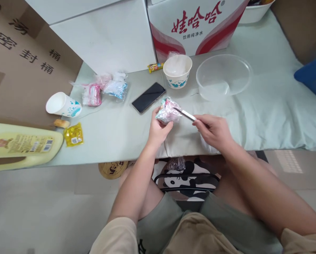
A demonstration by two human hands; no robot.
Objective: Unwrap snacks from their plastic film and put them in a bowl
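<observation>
My left hand (158, 131) is closed around a small bundle in clear plastic wrap (169, 110), with pink and mint green showing through. In my right hand (214, 130) is a slim knife with a white handle (188, 115). Its dark narrow tip reaches the right side of the bundle; whether it has gone through the wrap I cannot tell. Both hands are above the near edge of the cloth-covered table (115, 137). Just behind the bundle lies a black phone (148, 97).
Behind stand a paper bowl (177, 84) and a clear plastic tub (213, 92), before a white and red carton (189, 46). Wrapped packets (92, 95), a tipped paper cup (68, 106), a yellow packet (73, 135) and a large yellow bottle (28, 143) lie left.
</observation>
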